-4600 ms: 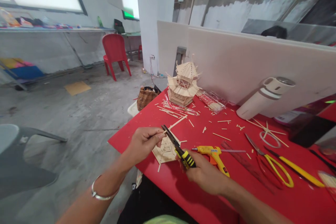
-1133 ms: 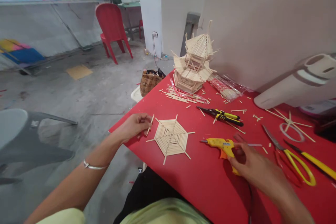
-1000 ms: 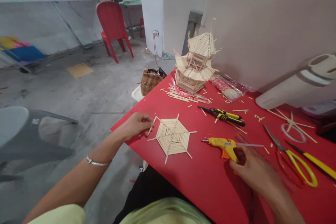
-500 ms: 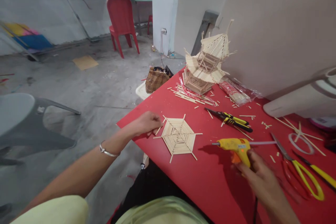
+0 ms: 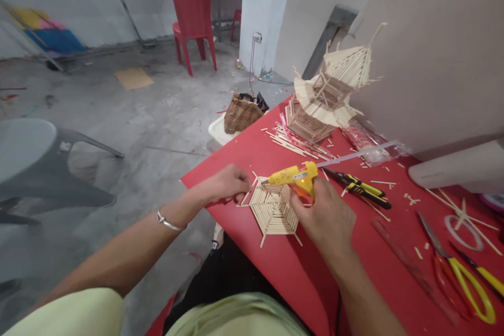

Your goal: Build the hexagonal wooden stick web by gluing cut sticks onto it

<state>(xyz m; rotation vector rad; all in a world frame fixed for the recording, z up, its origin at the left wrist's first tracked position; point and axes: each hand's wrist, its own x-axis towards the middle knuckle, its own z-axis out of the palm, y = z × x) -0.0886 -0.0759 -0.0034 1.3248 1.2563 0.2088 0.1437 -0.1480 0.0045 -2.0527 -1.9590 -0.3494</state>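
A flat hexagonal panel of thin wooden sticks (image 5: 271, 218), with spoke ends poking out at its corners, lies on the red table near its left edge. My left hand (image 5: 230, 184) is closed in a pinch at the panel's upper left side, on a short wooden stick (image 5: 246, 199). Wrapped in my right hand (image 5: 326, 210) is a yellow glue gun (image 5: 295, 176), with a long clear glue stick coming out of its back. Its nozzle points left, over the panel's upper left corner. Whether the tip touches the wood I cannot tell.
A tiered stick pagoda (image 5: 331, 94) stands at the back, beside loose sticks (image 5: 293, 146) and plastic packets (image 5: 364, 139). Pliers (image 5: 358, 189), scissors (image 5: 452, 268) and a tape ring (image 5: 464, 233) lie rightward. A white roll (image 5: 457, 165) rests by the wall.
My right hand has brought the glue gun left from the open tabletop to above the panel. My left hand stays at the panel's side. The view has shifted slightly.
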